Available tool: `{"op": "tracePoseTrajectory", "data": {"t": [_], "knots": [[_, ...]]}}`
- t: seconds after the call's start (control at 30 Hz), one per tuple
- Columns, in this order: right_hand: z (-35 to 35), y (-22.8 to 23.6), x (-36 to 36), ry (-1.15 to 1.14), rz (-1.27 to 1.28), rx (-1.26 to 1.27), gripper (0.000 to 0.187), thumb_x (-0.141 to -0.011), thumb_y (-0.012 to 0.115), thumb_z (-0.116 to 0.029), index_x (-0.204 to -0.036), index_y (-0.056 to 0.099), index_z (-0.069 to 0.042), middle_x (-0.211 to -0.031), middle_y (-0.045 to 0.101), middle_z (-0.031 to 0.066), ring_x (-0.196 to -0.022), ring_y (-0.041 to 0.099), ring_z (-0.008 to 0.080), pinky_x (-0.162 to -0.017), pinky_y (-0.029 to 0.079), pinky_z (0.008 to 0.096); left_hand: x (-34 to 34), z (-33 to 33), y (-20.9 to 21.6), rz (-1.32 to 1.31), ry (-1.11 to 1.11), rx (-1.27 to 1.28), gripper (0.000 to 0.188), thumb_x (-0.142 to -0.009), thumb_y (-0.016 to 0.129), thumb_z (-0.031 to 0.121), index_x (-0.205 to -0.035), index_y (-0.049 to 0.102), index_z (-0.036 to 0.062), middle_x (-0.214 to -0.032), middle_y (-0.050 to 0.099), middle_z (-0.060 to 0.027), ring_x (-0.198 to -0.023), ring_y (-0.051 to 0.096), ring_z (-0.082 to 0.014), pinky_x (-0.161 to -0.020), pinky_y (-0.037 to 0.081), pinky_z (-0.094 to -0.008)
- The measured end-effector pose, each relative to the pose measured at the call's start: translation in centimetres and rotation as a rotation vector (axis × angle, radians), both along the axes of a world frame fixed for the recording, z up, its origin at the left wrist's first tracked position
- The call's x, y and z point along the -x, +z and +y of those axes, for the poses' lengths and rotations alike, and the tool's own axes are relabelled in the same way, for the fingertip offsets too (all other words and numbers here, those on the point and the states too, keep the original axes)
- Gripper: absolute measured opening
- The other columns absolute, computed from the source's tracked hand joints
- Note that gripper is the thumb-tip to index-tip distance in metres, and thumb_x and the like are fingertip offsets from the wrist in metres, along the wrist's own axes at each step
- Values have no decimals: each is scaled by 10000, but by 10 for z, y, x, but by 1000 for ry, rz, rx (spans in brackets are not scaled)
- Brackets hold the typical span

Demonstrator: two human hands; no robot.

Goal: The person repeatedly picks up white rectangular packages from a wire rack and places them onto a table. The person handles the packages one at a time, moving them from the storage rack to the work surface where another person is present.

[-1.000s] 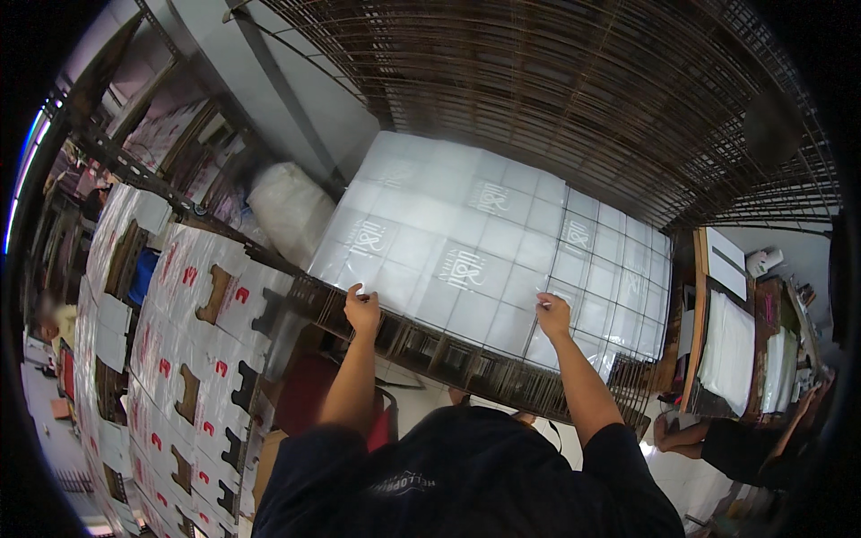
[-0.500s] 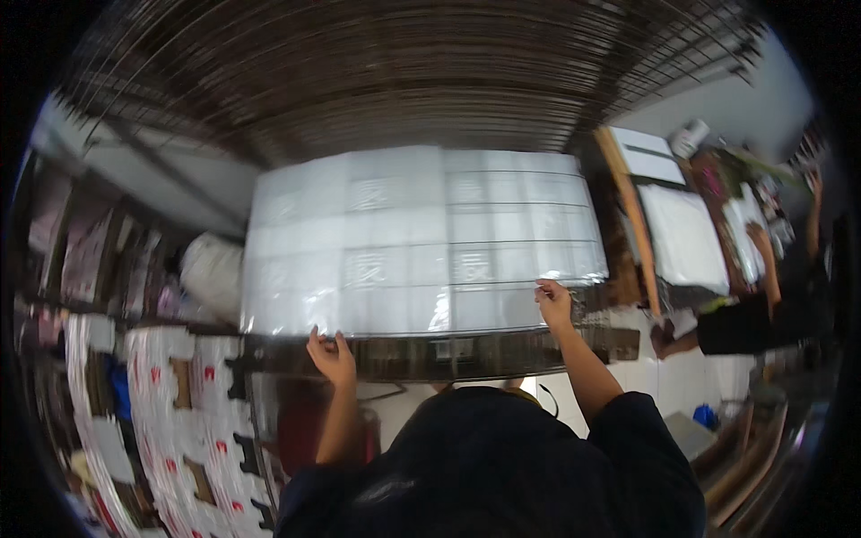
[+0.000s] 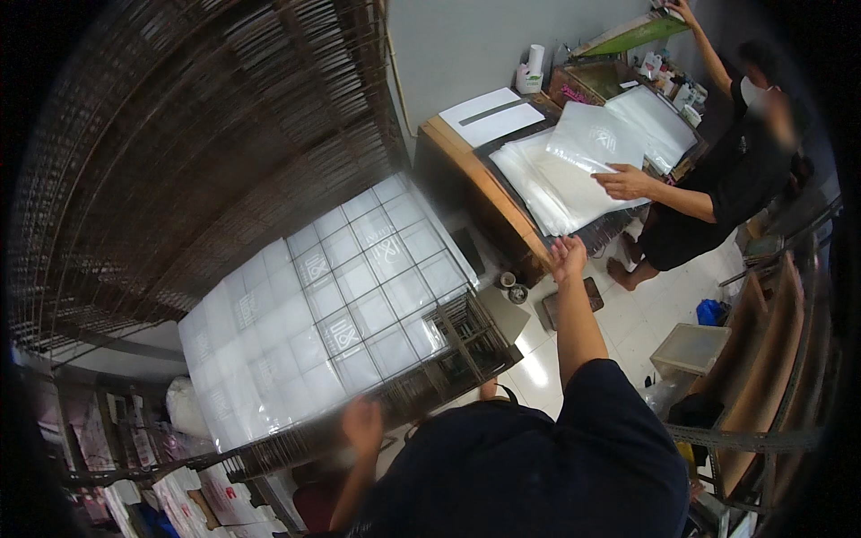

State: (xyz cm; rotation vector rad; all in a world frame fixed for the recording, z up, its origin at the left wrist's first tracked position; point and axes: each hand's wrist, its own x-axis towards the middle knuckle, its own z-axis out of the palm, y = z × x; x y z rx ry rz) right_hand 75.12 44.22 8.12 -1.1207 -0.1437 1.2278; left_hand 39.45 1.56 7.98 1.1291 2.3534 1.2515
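Observation:
My right hand [image 3: 568,258] is raised by the front corner of the wooden table [image 3: 489,184], its fingers apart and nothing in them. Smeared by motion, my left hand [image 3: 362,425] is at the near edge of the wire drying rack [image 3: 453,336]; its fingers cannot be made out. Clear plastic sheets [image 3: 260,359] with white printed marks lie across the rack, to the left of my right hand. Beyond that hand, a co-worker's hand [image 3: 625,182] holds a similar printed plastic sheet [image 3: 583,134] over a pile of plastic sheets [image 3: 529,184].
The co-worker [image 3: 740,170] stands at the far right, other hand on a raised green-faced frame [image 3: 632,34]. Raised wire racks [image 3: 224,134] hang over the left side. A dark stool-like block [image 3: 572,305] and a plastic box [image 3: 691,348] are on the floor. Wooden shelves [image 3: 762,332] stand at right.
My view has turned right, toward the table and co-worker. Both my hands have come away from the sheets' near edge; my right hand now reaches out toward the table.

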Motion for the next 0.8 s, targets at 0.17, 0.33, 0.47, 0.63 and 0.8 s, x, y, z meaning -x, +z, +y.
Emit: {"op": "tracePoseTrajectory", "data": {"t": [0.17, 0.33, 0.47, 0.63, 0.8], "knots": [[63, -30, -26, 100, 237, -94, 545, -798, 511, -229, -1281, 311, -75, -1234, 437, 78, -1052, 512, 258, -891, 418, 384, -16, 26, 34, -18, 10, -64, 256, -775, 636, 41, -1008, 554, -27, -657, 492, 12, -571, 444, -24, -511, 367, -166], [116, -45, -33, -45, 435, 12, 637, -792, 562, -223, -1313, 233, -59, -1119, 474, 128, -912, 565, 249, -797, 487, 348, -48, 32, 60, 17, 33, -103, 201, -788, 631, 83, -956, 576, -11, -644, 502, 7, -572, 445, -39, -533, 371, -181], [153, -58, -40, -110, 454, 143, 374, -790, 581, -192, -1100, 417, -61, -767, 543, 53, -617, 578, 147, -573, 515, 242, -75, 30, 74, -134, 134, -41, 184, -785, 629, 89, -931, 583, -13, -654, 522, -3, -590, 462, -56, -550, 394, -216], [173, -50, -41, -46, 238, 371, 87, -782, 602, -148, -798, 543, -87, -633, 521, -4, -481, 474, 67, -425, 422, 160, -83, 30, 64, -90, 119, -10, 196, -776, 628, 86, -940, 586, -12, -678, 544, -12, -631, 489, -67, -579, 411, -226], [131, 33, -20, 17, -137, 205, 142, -808, 526, -142, -918, 517, -53, -856, 533, 73, -731, 520, 185, -607, 439, 354, -91, 69, 66, -229, 7, 24, 266, -786, 654, 118, -1005, 568, -6, -708, 567, -28, -648, 518, -90, -613, 429, -230]]}}
